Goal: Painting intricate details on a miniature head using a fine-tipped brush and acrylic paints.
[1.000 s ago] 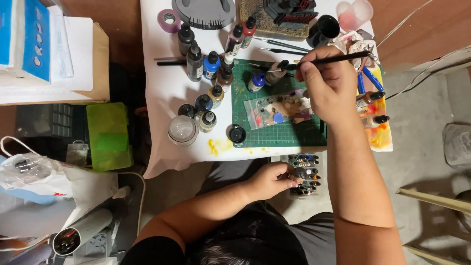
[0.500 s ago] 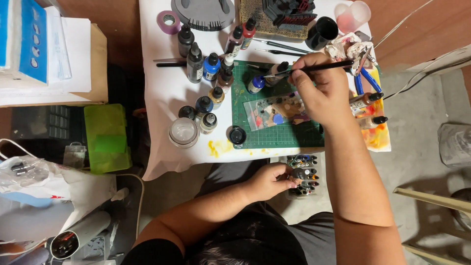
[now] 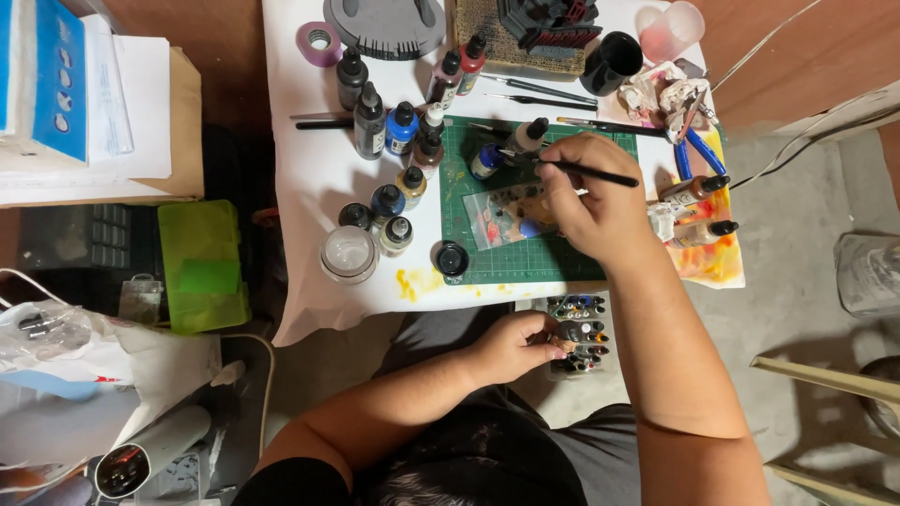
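At the left of the frame a green box (image 3: 202, 267) sits on dark gear, well apart from the work. On the white table (image 3: 309, 187), left of centre, a clear jar (image 3: 348, 253) stands just beside a cluster of dropper bottles (image 3: 384, 131); an elbow swing or a tug on the cloth would likely tip them, since they stand tight together.

Lower centre, the left hand (image 3: 514, 345) is curled shut on a small pale piece (image 3: 563, 346), too small to make out, held off the table over the lap. It lies just beside a rack of paint pots (image 3: 579, 334) below the table edge; a slack grip would probably drop the piece among them or to the floor.

Right of centre, the right hand (image 3: 591, 201) pinches a thin brush (image 3: 586, 173) between thumb and fingers, its bristle end over the palette sheet (image 3: 502, 217) on the green mat (image 3: 525, 258). The wrist hangs over wet colour, so a low pass could smear paint onto the skin. A black cap (image 3: 453, 258) lies loose near the mat's lower left edge and could roll off.

Far right, two bottles (image 3: 698, 211) lie on a stained towel (image 3: 717, 262), close to the forearm; a nudge might push them off the table.
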